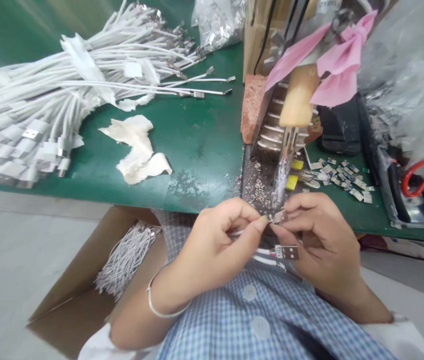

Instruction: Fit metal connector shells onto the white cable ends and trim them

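Observation:
Between thumb and forefinger, my left hand (227,240) pinches the end of a white USB cable. My right hand (320,240) grips a small metal USB plug (279,216) where the cable's wires meet it. Below them, more white cable ends (264,260) stick out from under my left hand, one with a bare metal USB connector (290,252). Just above the plug is the shiny tip of a soldering iron (280,175) with a wooden handle (299,95), fixed pointing down. My fingers partly hide the joint.
A large bundle of white cables (95,70) lies on the green table (204,145) beside torn tape (140,150). Loose USB plugs (347,175) are scattered right of the iron. Red-handled scissors (422,175) sit in a tray. A cardboard box (73,270) holds more cables (127,257).

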### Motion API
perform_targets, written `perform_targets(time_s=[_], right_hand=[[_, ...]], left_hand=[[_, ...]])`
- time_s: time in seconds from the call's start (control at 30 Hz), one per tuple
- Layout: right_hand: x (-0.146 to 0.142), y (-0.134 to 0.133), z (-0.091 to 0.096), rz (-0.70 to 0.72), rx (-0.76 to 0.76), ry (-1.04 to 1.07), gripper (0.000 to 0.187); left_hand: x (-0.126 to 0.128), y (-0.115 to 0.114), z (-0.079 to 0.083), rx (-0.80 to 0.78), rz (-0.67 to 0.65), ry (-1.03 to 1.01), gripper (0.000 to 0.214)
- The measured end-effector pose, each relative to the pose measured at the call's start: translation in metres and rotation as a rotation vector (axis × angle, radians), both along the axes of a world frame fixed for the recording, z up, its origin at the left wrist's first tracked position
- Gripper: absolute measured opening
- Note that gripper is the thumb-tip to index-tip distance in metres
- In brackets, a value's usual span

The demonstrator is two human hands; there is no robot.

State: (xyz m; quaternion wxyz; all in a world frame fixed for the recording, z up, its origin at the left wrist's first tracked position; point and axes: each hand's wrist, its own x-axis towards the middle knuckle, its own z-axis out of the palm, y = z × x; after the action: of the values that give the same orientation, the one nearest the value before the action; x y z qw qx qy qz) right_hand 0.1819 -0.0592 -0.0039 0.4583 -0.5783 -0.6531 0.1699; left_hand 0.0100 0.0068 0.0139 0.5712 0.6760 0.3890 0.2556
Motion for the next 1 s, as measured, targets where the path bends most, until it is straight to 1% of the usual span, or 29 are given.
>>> perform_targets(time_s=[0.3,0.43,0.63,0.83,1.0], right_hand=[[0.0029,-0.0002,0.0015,0.022,-0.023,0.020,0.012],[0.0039,0.0025,0.0025,0.027,-0.015,0.010,0.011],[0.0043,0.0050,0.0040,0.044,-0.006,0.009,0.011],[0.0061,0.0052,0.0045,0.051,-0.006,0.021,0.011],[0.0058,0.0054,0.0059,0.059,0.002,0.020,0.011]], left_hand=[[0.0001,-0.0021,-0.0010,0.001,-0.016,-0.037,0.017],[0.0000,-0.0011,0.0011,0.026,-0.026,-0.038,0.015],[-0.0004,0.0000,0.0023,0.077,-0.001,-0.015,0.014],[-0.0026,0.0025,-0.0016,0.087,-0.051,-0.030,0.013],[-0.0017,0.0008,0.0001,0.084,-0.017,-0.022,0.014]])
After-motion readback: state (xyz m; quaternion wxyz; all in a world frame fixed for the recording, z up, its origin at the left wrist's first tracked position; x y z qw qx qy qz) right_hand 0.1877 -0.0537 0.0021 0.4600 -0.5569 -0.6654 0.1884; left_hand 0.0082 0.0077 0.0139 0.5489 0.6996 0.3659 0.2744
